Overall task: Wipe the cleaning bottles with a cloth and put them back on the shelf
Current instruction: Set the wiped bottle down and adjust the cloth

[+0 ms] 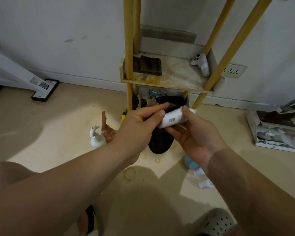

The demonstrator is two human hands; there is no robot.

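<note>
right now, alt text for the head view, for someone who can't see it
The right hand holds a white bottle while the left hand grips a dark cloth against it, in front of a stained shelf. A white pump bottle stands on the floor.

A home utility corner: stained storage shelf, wall socket, bottles on the floor.

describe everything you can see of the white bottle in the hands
The white bottle looks like smooth plastic, with a barcode and small print on its side and a white cap at its upper-right end. It is held in mid-air, tilted nearly sideways. The right hand grips it near the cap; the left hand presses a dark cloth against its other end.
</note>
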